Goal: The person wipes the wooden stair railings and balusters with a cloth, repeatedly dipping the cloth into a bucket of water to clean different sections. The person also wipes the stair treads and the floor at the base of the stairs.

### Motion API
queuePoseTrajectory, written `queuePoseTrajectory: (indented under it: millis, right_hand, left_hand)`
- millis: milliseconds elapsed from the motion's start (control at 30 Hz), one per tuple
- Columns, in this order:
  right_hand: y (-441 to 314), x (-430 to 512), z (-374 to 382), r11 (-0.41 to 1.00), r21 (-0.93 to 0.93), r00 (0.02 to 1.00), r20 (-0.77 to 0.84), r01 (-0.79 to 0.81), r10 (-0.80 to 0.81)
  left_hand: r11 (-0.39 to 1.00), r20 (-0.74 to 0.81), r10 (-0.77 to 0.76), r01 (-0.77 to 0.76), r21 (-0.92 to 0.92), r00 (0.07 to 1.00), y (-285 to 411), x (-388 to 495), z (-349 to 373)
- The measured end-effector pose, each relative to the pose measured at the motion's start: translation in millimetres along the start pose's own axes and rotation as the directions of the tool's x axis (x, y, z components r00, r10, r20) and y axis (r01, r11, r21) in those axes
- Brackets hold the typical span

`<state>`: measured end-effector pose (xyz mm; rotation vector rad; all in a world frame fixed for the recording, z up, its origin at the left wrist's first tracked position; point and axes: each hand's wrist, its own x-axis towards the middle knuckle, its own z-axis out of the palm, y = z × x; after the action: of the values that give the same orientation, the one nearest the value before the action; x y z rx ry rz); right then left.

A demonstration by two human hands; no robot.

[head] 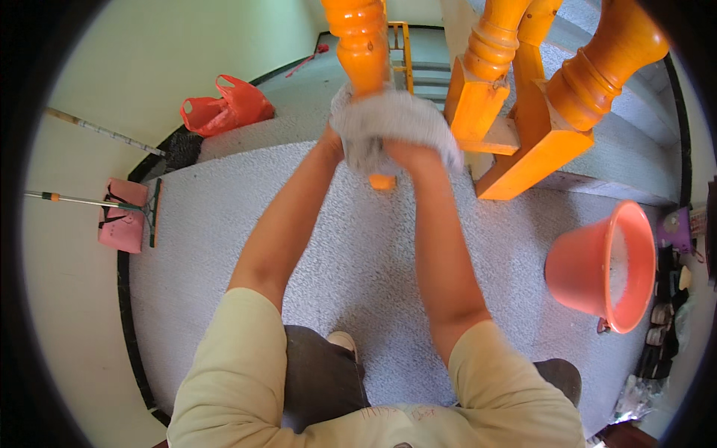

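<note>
A grey cloth (392, 120) is wrapped around the lower part of an orange turned wooden baluster (361, 50), whose foot shows below it. My left hand (336, 141) grips the cloth on the baluster's left side; its fingers are mostly hidden. On the right side my right hand (406, 152) is pressed into the same cloth, with its fingers covered by the folds. The cloth and right hand look blurred. Thick orange newel posts (521, 162) stand just to the right of my hands.
A coral bucket (577, 269) with whitish suds stands at right. At left are a red plastic bag (238, 106), a pink bag (123, 224) and a floor squeegee (156, 213) by the wall. Stairs (633, 134) rise at upper right; others descend beyond the baluster.
</note>
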<state>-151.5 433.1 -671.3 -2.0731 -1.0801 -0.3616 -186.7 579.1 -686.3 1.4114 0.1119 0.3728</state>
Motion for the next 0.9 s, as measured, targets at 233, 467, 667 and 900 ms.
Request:
queuePoseTrajectory:
  millis: [233,467,667,900]
  right_hand:
    - [-17,-14,-28,0.994,-0.112,1.0,0.029,0.0,0.003]
    - [-1,-133,71,0.759,0.619,0.972,0.03,-0.202,0.234]
    - [-1,-147,-17,0.626,0.706,0.849,-0.068,-0.33,0.524]
    - [16,-14,-114,0.94,0.302,0.95,-0.215,-0.156,0.226]
  left_hand:
    - [0.99,-0.055,-0.036,0.043,0.137,0.998,12,-34,15]
    - [0.082,0.191,0.245,-0.217,0.973,0.95,-49,-97,9]
    - [0.083,0.348,0.291,-0.386,0.919,0.891,14,-124,62]
    - [0.793,0.05,0.507,-0.489,0.363,0.86,47,-23,132]
